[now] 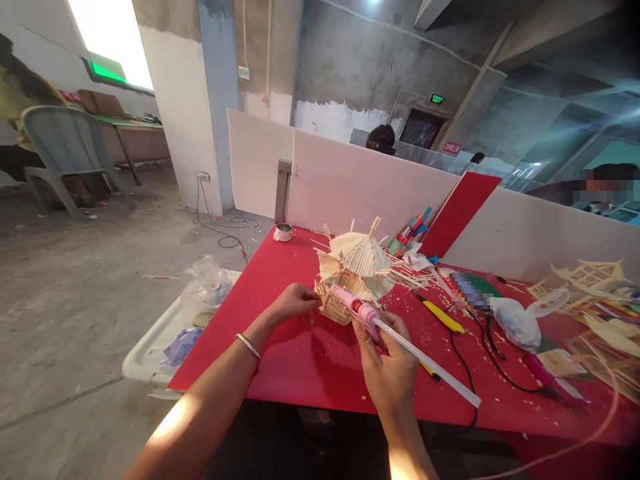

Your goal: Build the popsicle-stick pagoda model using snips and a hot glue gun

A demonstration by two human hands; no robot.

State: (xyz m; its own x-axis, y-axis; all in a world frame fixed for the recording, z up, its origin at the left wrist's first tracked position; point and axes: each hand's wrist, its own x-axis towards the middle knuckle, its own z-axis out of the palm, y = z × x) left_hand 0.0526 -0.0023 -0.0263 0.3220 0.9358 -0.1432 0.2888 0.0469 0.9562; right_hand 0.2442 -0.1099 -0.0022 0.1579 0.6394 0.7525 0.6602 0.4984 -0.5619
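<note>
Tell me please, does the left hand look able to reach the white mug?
Probably yes: the white mug stands farther back, and only red tabletop shows between it and the left hand.

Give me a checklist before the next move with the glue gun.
1. Glue gun held in right grip: ok.
2. Glue stick in the gun, long tail out the back: ok.
3. Stick model upright on the red tabletop: ok.
4. Left grip steadying the model: cannot tell; fingertips at its left side, contact unclear.
5. Nozzle clear of the model: cannot tell from this angle.
6. Work area tidy: not ok, loose sticks lie beside the model.
</note>
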